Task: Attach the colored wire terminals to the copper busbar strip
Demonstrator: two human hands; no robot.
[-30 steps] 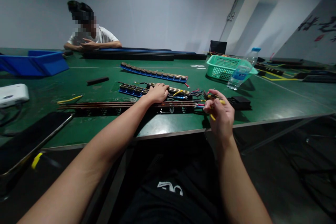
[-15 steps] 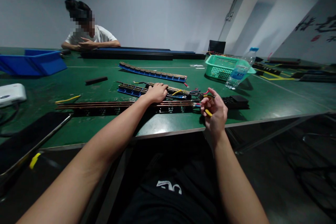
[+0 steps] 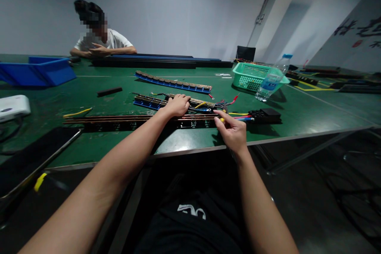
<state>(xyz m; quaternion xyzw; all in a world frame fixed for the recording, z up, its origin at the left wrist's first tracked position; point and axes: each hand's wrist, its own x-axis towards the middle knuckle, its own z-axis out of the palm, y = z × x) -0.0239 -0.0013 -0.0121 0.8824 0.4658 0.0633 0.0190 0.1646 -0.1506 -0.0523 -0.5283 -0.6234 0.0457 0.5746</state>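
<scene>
A long black rail with copper strips [image 3: 131,119] lies along the front of the green table. My left hand [image 3: 177,105] rests over its middle, fingers bent down on the rail and the shorter strips behind it; its grip is partly hidden. At the rail's right end my right hand [image 3: 231,129] is closed round yellow-handled pliers [image 3: 222,119], mostly covered by the fingers. Red, blue and yellow wires [image 3: 242,117] run from there to a black connector block [image 3: 264,115]. Behind the hands lies a shorter blue-based strip [image 3: 145,102] with loose wires.
Another blue strip [image 3: 172,83] lies further back. A green basket [image 3: 248,77] and a water bottle [image 3: 269,84] stand at the right. At the left are a blue bin [image 3: 52,72], a white device [image 3: 13,107] and a dark flat panel [image 3: 35,154]. A person [image 3: 102,43] leans on the far edge.
My right hand has moved left and turned palm down with the pliers, uncovering the wires beside the black block. My left hand has stayed in place.
</scene>
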